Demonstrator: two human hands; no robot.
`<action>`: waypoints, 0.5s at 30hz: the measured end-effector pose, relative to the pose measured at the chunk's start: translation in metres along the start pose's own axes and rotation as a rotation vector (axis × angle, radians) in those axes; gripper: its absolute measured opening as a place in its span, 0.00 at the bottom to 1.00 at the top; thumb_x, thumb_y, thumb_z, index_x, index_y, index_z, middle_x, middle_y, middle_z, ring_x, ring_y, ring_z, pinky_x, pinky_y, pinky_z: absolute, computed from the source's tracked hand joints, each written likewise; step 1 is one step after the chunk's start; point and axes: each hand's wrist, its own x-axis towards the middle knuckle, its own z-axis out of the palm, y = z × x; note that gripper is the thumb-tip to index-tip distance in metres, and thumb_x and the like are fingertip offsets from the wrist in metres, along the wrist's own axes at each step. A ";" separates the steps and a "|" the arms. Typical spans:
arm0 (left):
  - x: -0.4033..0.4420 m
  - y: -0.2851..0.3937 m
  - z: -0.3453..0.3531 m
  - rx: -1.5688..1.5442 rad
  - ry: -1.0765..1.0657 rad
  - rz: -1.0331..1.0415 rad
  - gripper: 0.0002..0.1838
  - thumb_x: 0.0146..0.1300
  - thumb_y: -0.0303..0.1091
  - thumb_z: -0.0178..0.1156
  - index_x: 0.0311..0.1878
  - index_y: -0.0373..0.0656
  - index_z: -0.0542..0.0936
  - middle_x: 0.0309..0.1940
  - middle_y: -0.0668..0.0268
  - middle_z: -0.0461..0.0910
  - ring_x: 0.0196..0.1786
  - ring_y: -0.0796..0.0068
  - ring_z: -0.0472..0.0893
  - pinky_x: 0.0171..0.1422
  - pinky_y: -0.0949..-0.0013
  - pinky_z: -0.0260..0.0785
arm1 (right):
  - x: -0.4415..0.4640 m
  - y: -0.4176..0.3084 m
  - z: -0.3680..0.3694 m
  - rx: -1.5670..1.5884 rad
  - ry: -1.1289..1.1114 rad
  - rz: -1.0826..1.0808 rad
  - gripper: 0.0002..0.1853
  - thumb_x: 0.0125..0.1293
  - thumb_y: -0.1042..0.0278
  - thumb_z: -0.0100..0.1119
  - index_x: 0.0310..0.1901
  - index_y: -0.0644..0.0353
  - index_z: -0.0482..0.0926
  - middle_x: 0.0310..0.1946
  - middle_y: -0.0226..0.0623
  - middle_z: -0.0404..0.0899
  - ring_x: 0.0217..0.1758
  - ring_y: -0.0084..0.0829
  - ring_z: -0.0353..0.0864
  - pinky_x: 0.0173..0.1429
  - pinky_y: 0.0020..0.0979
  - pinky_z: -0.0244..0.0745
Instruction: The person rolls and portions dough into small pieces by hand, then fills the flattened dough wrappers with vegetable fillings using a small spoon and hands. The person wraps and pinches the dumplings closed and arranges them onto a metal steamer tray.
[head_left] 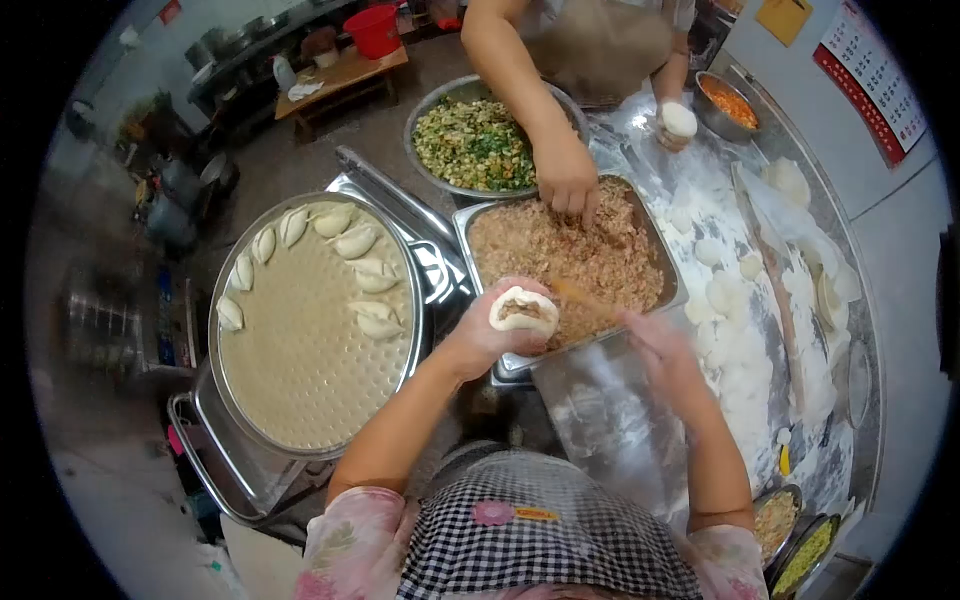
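My left hand (490, 325) cups a round dough wrapper (524, 312) with some brown meat filling in its middle. A thin wooden stick (585, 297), blurred by motion, is in my right hand (665, 350); its far end reaches over the minced meat filling (530, 245). That filling lies in a rectangular metal tray (675, 285) in front of my hands. To the left, a round perforated steamer tray (300, 370) bears several folded dumplings (376, 275) along its upper edge.
Across from me, a co-worker's hand (567, 170) dips into the meat filling; the other hand (675, 125) holds a white wrapper. A bowl of chopped vegetables (475, 145) stands behind the tray. On the floured table (740, 370) lie dough rounds and a rolling pin (780, 300).
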 end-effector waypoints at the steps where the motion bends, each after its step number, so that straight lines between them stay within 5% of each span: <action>1: 0.000 0.000 0.002 -0.035 0.014 -0.001 0.28 0.45 0.19 0.67 0.53 0.43 0.70 0.44 0.66 0.75 0.48 0.74 0.76 0.52 0.71 0.72 | 0.002 -0.011 0.001 -0.091 -0.069 0.024 0.25 0.60 0.74 0.48 0.60 0.43 0.71 0.34 0.42 0.75 0.33 0.42 0.76 0.39 0.40 0.72; 7: 0.000 0.013 0.005 0.324 -0.124 0.072 0.26 0.44 0.19 0.69 0.49 0.43 0.72 0.44 0.67 0.75 0.48 0.74 0.76 0.53 0.71 0.71 | 0.000 -0.041 0.004 -0.225 -0.229 -0.016 0.23 0.60 0.72 0.50 0.58 0.47 0.72 0.32 0.43 0.74 0.34 0.42 0.77 0.36 0.37 0.74; 10: -0.009 0.011 0.006 0.361 -0.143 0.030 0.24 0.44 0.19 0.69 0.46 0.42 0.74 0.45 0.66 0.75 0.48 0.75 0.76 0.53 0.71 0.71 | 0.005 -0.040 -0.005 0.265 -0.324 0.206 0.19 0.60 0.68 0.57 0.54 0.51 0.76 0.34 0.43 0.76 0.35 0.39 0.78 0.37 0.33 0.75; 13: -0.018 0.012 0.022 0.097 -0.115 0.096 0.22 0.45 0.20 0.68 0.45 0.43 0.74 0.46 0.65 0.75 0.49 0.74 0.76 0.54 0.70 0.70 | 0.002 -0.059 -0.008 0.464 -0.169 0.384 0.21 0.55 0.63 0.65 0.51 0.55 0.78 0.34 0.42 0.78 0.36 0.38 0.79 0.41 0.31 0.74; 15: -0.021 0.005 0.029 -0.005 -0.124 0.180 0.21 0.47 0.22 0.67 0.47 0.41 0.74 0.50 0.63 0.74 0.51 0.73 0.76 0.55 0.70 0.70 | 0.004 -0.069 0.005 0.519 -0.043 0.314 0.23 0.51 0.62 0.68 0.51 0.57 0.77 0.32 0.40 0.77 0.36 0.37 0.78 0.42 0.31 0.73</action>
